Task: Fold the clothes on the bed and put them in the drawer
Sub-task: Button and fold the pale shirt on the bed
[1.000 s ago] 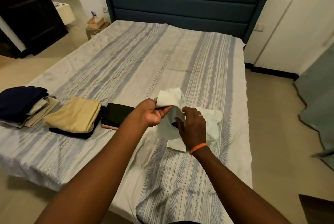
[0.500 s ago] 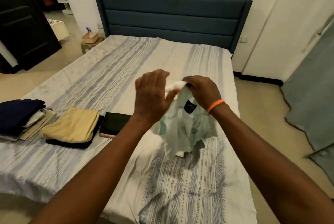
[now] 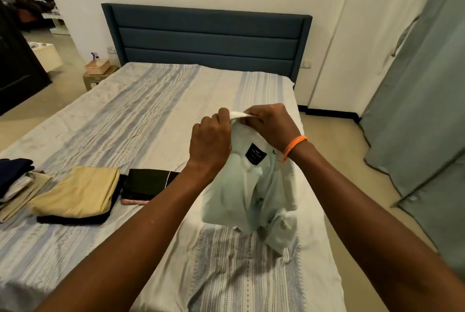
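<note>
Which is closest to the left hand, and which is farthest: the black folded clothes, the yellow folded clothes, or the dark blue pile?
From the left hand, which holds the pale shirt with the right hand:
1. Black folded clothes, just left of the left forearm.
2. Yellow folded clothes, farther left.
3. Dark blue pile, at the bed's left edge.

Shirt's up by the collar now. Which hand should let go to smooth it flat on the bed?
Probably the left hand: both pinch the pale shirt collar, but it sits toward the open bed.
</note>
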Demonstrator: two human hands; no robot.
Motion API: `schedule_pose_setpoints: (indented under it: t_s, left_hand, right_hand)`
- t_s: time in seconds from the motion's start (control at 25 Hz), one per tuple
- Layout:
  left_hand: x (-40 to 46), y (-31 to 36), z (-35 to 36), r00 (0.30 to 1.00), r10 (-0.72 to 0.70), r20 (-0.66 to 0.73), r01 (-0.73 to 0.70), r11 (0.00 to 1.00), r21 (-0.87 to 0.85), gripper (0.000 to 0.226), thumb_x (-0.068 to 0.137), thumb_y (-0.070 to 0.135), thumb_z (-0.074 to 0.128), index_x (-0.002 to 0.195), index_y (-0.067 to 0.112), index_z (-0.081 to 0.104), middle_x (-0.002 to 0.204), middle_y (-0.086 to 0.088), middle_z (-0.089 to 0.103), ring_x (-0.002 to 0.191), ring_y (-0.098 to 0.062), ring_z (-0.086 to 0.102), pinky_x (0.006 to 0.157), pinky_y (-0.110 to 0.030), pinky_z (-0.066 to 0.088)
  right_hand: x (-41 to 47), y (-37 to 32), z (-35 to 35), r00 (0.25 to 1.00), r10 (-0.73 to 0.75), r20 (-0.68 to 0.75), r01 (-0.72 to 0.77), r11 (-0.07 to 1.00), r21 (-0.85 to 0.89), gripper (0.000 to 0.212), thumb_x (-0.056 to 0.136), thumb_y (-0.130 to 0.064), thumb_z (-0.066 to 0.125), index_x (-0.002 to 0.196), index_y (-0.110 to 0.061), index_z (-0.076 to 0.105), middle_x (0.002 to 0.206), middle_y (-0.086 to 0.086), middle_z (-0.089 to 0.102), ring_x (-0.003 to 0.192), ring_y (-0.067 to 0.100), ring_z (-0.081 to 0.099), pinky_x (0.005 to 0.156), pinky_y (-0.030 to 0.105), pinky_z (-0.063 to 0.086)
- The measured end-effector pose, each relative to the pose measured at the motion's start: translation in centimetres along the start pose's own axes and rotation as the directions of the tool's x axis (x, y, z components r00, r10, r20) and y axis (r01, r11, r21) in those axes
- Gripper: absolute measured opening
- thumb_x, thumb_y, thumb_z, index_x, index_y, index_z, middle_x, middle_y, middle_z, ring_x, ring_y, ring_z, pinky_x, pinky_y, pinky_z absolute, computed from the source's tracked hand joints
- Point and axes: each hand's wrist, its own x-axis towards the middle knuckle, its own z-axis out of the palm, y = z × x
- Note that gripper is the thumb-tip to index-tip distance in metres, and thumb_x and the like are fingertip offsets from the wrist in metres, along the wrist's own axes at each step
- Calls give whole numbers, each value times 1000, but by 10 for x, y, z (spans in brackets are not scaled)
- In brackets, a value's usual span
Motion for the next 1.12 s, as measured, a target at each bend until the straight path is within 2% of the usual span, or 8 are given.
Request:
schedule_pose_setpoints:
  t_s: [0.12,0.24,0.48,0.64,0.84,0.92,1.0,1.12]
  left_hand:
    - [-1,7,-2,994,113,-3,-114,994,-7,6,89,14,60,91,9,56,73,-8,55,61,-26,50,51,-32,34]
    - [-3,11,-7,983,183,-12,-182,983,38,15,87,15,69,86,10,55,64,-6,52,45,-26,50,41,-25,26]
    - [27,5,-26,983,164,-85,-168,985,-43,21,88,21,69,91,5,56,59,-8,57,37,-23,50,45,-20,30]
    - [34,-2,-25,991,98,-86,-102,994,-48,18,91,19,64,92,3,57,64,-12,58,39,-25,52,48,-22,34]
    - [75,-21,-25,989,-21,-149,17,999,-31,20,99,22,54,102,3,57,76,-14,62,47,-28,57,49,-26,41]
    - [93,-37,-18,990,138,-12,-137,987,82,30,99,34,52,97,4,54,74,-14,61,47,-32,59,46,-32,46]
    - [104,-49,-5,902,328,280,-377,915,144,43,94,52,52,97,9,54,79,-10,63,53,-28,60,49,-32,44]
    - [114,-54,19,888,130,440,-190,977,96,42,89,58,56,97,17,62,86,-4,66,67,-19,59,64,-31,53]
  right_hand:
    - [-22,-4,-9,998,60,25,-62,994,91,14,89,-23,70,89,-11,77,75,4,72,64,13,63,64,29,53]
    - [-42,-9,-20,995,95,19,-97,986,137,10,84,-23,75,89,-14,77,75,-2,71,62,4,57,62,16,48]
    - [-108,33,-12,883,469,32,-450,863,-228,15,89,-20,60,77,-11,59,77,8,62,74,33,59,56,34,38]
    - [-115,48,-19,812,544,-210,-573,677,-462,9,90,-5,49,91,-8,59,89,17,65,80,42,63,59,36,39]
    - [-46,76,-75,784,322,-530,-561,733,-385,17,91,-4,44,104,-8,55,93,18,63,77,42,62,56,41,49]
    - [-18,96,-91,847,361,-391,-522,707,-477,15,97,-10,40,108,-9,50,93,21,65,78,44,65,61,43,49]
    - [1,116,-100,856,461,-233,-508,668,-544,18,101,-18,40,111,-8,50,99,25,66,88,46,64,68,42,47]
    - [15,139,-101,826,495,-270,-562,695,-448,22,101,-24,43,107,-6,54,99,25,65,88,45,64,68,41,46]
